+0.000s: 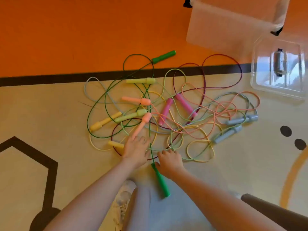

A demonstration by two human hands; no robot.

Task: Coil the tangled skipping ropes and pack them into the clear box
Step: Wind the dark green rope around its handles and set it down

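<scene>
Ropes (166,114) I see: green, yellow, peach, pink, grey-blue, maroon cord. Floor (50,105): orange above black stripe (50,80), cream below.

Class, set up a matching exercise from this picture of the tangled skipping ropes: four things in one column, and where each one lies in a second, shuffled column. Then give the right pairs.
Things
1. dark green handle
2. grey-blue handles
3. clear box
4. left hand

Places
A. at the right edge of the tangle
B. on the orange floor, beyond the dark stripe
C. at the near edge of the tangle, beside a pale yellow handle
D. far right, past the ropes, open side up

Pairs: 1-B, 2-A, 3-D, 4-C
</scene>
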